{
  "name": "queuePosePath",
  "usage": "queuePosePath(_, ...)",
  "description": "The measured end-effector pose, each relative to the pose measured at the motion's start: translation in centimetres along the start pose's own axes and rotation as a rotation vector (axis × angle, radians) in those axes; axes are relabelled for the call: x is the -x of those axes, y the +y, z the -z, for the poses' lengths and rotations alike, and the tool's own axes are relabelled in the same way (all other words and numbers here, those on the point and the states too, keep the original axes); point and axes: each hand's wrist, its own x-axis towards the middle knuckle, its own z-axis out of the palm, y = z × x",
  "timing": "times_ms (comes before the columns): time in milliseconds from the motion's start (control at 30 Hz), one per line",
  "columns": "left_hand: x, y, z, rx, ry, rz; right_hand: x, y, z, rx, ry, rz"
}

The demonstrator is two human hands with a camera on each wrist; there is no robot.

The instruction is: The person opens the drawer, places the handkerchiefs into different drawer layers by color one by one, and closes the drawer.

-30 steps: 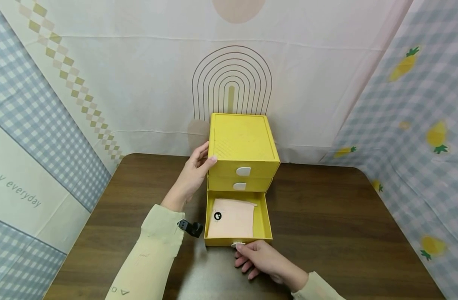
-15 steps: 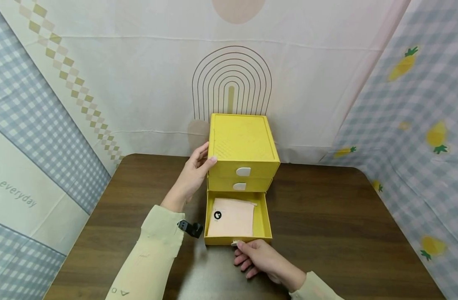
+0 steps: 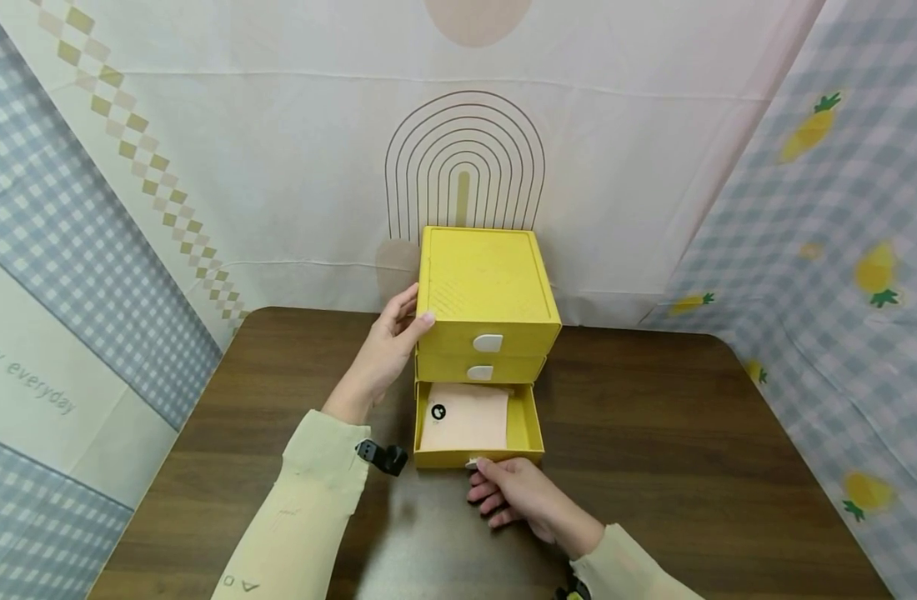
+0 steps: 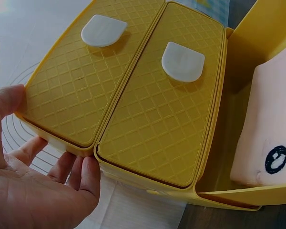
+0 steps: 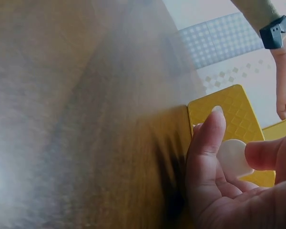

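Observation:
A yellow drawer cabinet [image 3: 490,275] with white tab handles stands at the table's middle. Its bottom drawer [image 3: 443,459] is pulled partly out, and inside lies a flat pale pink item [image 4: 271,114] with a round black mark; its far end is under the cabinet. My left hand [image 3: 382,350] rests against the cabinet's left side, thumb at the front corner and fingertips [image 4: 89,174] along the wall. In front, my right hand [image 3: 529,500] pinches the bottom drawer's white handle [image 5: 232,160] with the thumb over it, other fingers loosely bent below. Both upper drawers [image 4: 152,114] are closed.
The dark wooden table [image 3: 653,450] extends to both sides of the cabinet. A pale patterned cloth [image 3: 293,167] hangs close behind it, and checked cloth [image 3: 819,275] hangs at the right. A black wrist camera [image 3: 382,457] sits at my left cuff, near the drawer.
My right hand has moved away from me with the drawer, which has slid partway further into the cabinet, carrying the pink item along. The left hand has stayed in place.

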Motion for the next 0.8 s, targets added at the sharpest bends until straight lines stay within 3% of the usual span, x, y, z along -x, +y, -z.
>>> queuePosePath(300,0.0,0.1,0.0,-0.009,-0.006,-0.003,-0.8,-0.5,0.1,-0.01,0.016,-0.005)
queuePosePath(800,0.1,-0.1,-0.7,0.008,0.021,-0.017,-2.0,-1.5,0.0,0.017,0.111,0.039)
